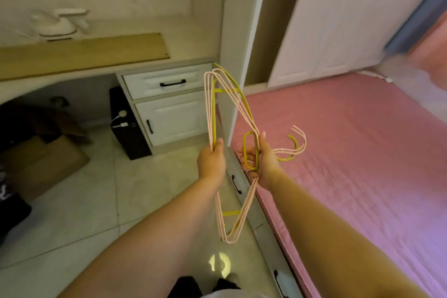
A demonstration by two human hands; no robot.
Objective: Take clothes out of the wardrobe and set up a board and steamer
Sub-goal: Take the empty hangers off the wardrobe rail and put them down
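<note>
I hold a bunch of empty pink and yellow clothes hangers upright in front of me, hooks pointing right over the bed. My left hand grips their straight bottom bars. My right hand grips the neck part by the yellow loop. A white handheld steamer stands on the desk at the far left, behind a light wooden board lying flat on the desktop. The white wardrobe door is at the upper right.
A bed with a pink cover fills the right side, with drawers in its base. White desk drawers, a black computer tower and a cardboard box stand on the tiled floor at left.
</note>
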